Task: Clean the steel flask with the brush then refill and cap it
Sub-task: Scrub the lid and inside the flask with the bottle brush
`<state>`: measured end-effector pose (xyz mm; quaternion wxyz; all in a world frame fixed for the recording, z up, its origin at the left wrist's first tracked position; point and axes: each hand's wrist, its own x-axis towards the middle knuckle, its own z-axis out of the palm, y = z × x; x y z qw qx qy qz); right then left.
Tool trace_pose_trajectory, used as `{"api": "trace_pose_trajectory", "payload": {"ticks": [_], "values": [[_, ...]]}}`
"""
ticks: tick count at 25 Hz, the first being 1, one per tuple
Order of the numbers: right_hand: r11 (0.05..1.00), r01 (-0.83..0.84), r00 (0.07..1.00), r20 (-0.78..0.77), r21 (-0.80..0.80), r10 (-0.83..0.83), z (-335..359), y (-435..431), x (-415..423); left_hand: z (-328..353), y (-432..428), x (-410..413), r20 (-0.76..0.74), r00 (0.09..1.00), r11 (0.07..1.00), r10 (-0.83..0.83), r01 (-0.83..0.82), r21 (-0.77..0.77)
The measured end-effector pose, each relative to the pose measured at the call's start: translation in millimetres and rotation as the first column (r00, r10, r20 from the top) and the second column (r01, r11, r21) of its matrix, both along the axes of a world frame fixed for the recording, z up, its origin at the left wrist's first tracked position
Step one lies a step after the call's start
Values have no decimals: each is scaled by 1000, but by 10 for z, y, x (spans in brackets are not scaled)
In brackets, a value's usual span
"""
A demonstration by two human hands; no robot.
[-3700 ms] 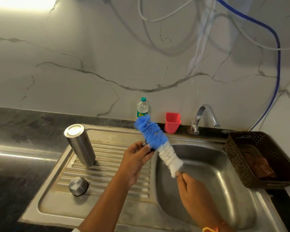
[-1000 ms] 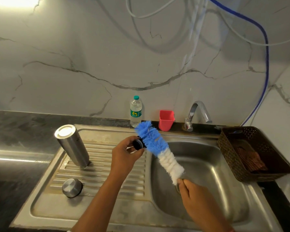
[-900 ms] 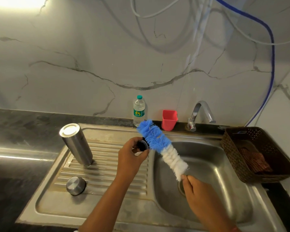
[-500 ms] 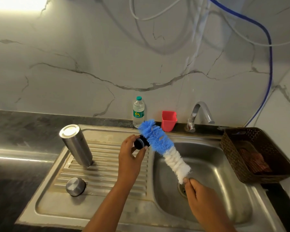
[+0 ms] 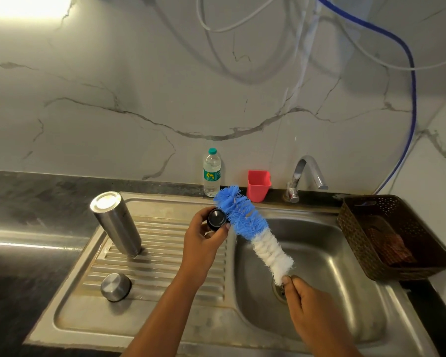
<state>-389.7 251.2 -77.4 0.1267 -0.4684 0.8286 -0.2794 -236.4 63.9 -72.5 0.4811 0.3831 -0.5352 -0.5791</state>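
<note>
Pinching black cap [image 5: 216, 219] in left hand [image 5: 204, 244], right hand [image 5: 310, 307] gripping brush [image 5: 252, 229] handle, bristles just beside cap

A black stopper [image 5: 216, 219] is pinched in the left grip [image 5: 204, 242], just beside the blue bristles of the brush [image 5: 252, 231]. The brush is held at its lower end by the right grip [image 5: 312, 313] over the sink basin [image 5: 345, 279]. The steel flask [image 5: 116, 224] and a round steel cap [image 5: 116, 287] are set on the ribbed drainboard [image 5: 170, 256].
</note>
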Motion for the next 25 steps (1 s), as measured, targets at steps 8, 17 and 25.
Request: {"api": "trace_pose_trajectory", "payload": {"ticks": [8,17,25], "values": [[1000,-26,999,-23,-13,26,-42,-107,-74,129,9,-69,-5,986,984,-170,170,45],[1000,3,1000,-1,31,-3,-59,-174,-129,9,11,-185,246,943,973,-223,231,-2],[985,77,994,64,152,-87,-69,-160,-49,17,-19,-209,429,892,975,-141,200,-97]]}}
